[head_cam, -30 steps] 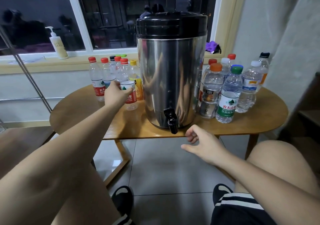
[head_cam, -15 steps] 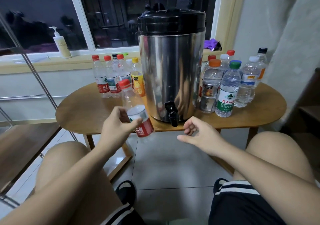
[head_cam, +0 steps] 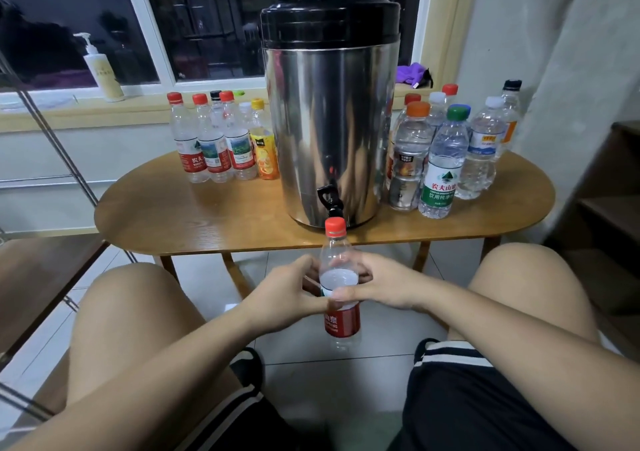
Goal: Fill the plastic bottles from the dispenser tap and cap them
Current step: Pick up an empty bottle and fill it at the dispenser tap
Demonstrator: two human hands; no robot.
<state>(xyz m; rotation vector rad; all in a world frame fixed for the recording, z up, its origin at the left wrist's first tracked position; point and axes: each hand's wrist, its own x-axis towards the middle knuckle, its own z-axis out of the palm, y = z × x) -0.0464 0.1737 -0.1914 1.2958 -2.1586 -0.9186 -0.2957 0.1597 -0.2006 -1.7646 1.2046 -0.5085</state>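
- left hand [head_cam: 284, 294] and right hand [head_cam: 379, 284] both grip one red-capped bottle [head_cam: 339, 298] — upright, below the dispenser tap [head_cam: 330, 201]
- forearms converge from either side, fingers curled round its middle

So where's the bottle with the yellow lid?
In the head view, the yellow-lidded bottle stands on the table just left of the steel dispenser, beside a red-capped bottle.

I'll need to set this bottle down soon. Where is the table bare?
Bare wood lies before the left bottles, out to the table edge beside the dispenser. A narrower strip fronts the right bottles. Behind, both sides are crowded.
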